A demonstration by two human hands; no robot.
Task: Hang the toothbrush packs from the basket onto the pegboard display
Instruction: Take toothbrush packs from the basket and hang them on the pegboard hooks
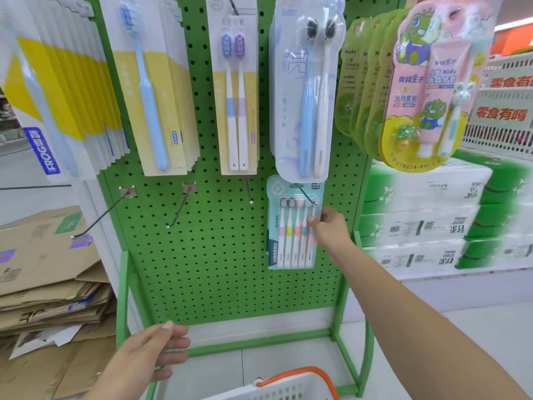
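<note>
Your right hand (327, 226) pinches the pack (292, 226) at its right edge, already hung on the lower right hook (307, 194) of the pegboard (219, 255); your left hand (153, 350) hovers relaxed, holding nothing, above the basket (288, 385); three hooks beside it are bare; the basket's contents can't be seen.

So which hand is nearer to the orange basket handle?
Left. The left hand hovers just above-left of the orange basket handle; the right hand is far above, holding the toothbrush pack.
</note>
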